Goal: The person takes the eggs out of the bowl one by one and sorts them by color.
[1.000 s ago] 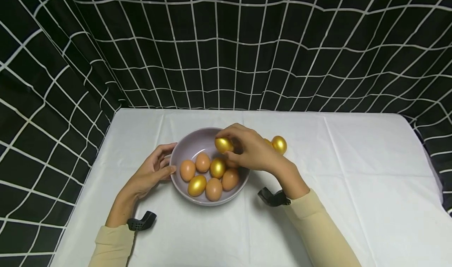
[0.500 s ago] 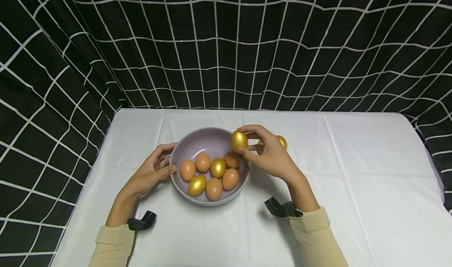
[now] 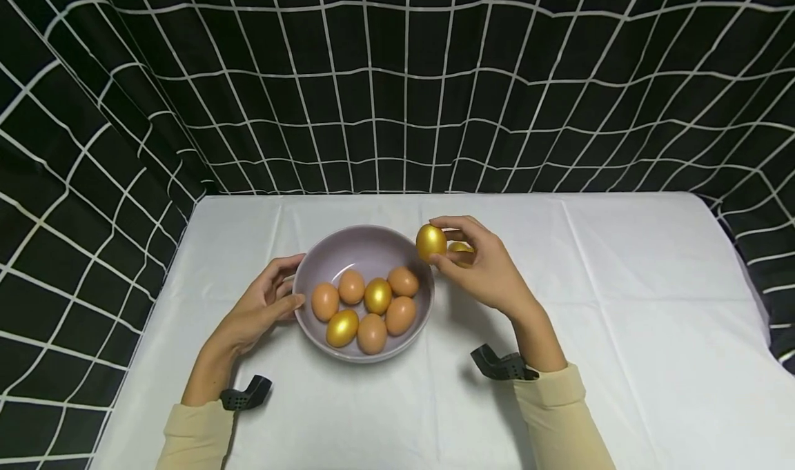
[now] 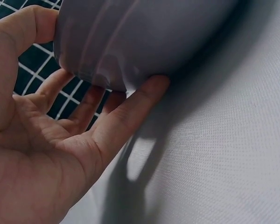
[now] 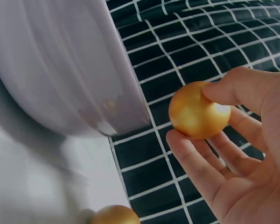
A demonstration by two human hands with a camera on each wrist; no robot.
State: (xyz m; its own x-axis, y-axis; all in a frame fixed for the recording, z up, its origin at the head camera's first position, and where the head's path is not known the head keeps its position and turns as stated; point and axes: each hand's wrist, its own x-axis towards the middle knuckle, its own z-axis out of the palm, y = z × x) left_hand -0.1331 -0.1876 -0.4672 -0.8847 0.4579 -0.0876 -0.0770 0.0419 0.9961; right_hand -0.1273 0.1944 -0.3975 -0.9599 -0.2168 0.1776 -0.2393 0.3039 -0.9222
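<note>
A golden egg (image 3: 431, 243) is pinched between the thumb and fingertips of my right hand (image 3: 484, 263), just past the right rim of a mauve bowl (image 3: 357, 242). In the right wrist view the held egg (image 5: 199, 110) hangs apart from the bowl's outer wall (image 5: 70, 60). My left hand (image 3: 263, 304) holds the bowl's left side, thumb at the rim and fingers against the outside wall, as the left wrist view also shows. Inside the bowl lie several brown eggs (image 3: 372, 333) and two golden eggs, one of them a golden egg (image 3: 377, 296) near the middle.
Another golden egg (image 3: 460, 248) lies on the table behind my right hand, partly hidden by the fingers. White cloth (image 3: 621, 318) covers the table. A black curtain with a white grid (image 3: 385, 97) stands along the back and both sides.
My right hand has carried the golden egg from over the bowl to the right, past its rim. The left hand keeps its place on the bowl. The head view has shifted slightly.
</note>
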